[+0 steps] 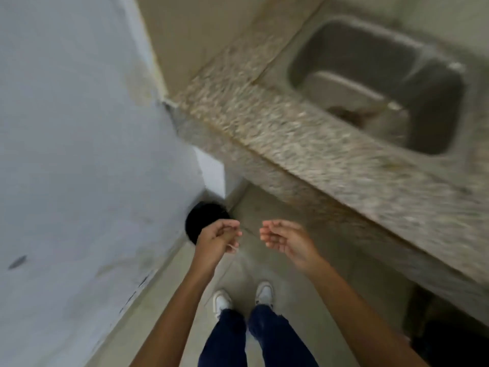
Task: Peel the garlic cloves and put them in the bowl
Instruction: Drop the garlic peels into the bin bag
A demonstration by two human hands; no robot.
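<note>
My left hand (218, 238) is held out over the floor with its fingers curled in. It seems to pinch a thin pale scrap (233, 247), which looks like garlic skin, though blur hides the detail. My right hand (284, 238) hangs beside it, a short gap away, with loosely curled fingers and nothing in it. Neither garlic cloves nor a bowl are in view.
A black round bin (202, 221) stands on the floor against the wall (79, 154), just beyond my left hand. A speckled granite counter (304, 144) with a steel sink (375, 83) runs along the right. My white shoes (243, 298) stand on the tiled floor.
</note>
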